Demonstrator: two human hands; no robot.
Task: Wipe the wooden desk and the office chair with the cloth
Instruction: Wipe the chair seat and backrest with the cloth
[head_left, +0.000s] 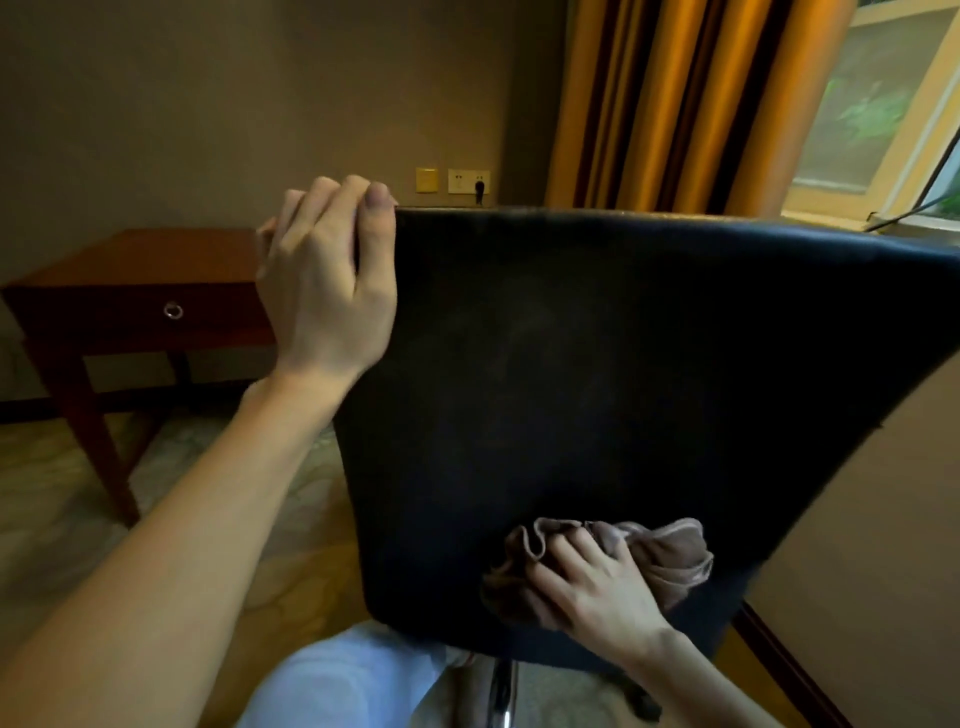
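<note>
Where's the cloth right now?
Head view, lower centre-right: the cloth is bunched under the right hand, pressed against the lower part of the black chair back.

2 hands, 1 cloth (670, 556), 1 office chair (597, 364), 1 wooden desk (140, 265)
1 left hand (327, 280) and 1 right hand (597, 587); the wooden desk shows 1 drawer (114, 312) with 1 ring pull (173, 310); the wall holds 2 plates (426, 180) (462, 181) and 1 plug (479, 188).
</note>
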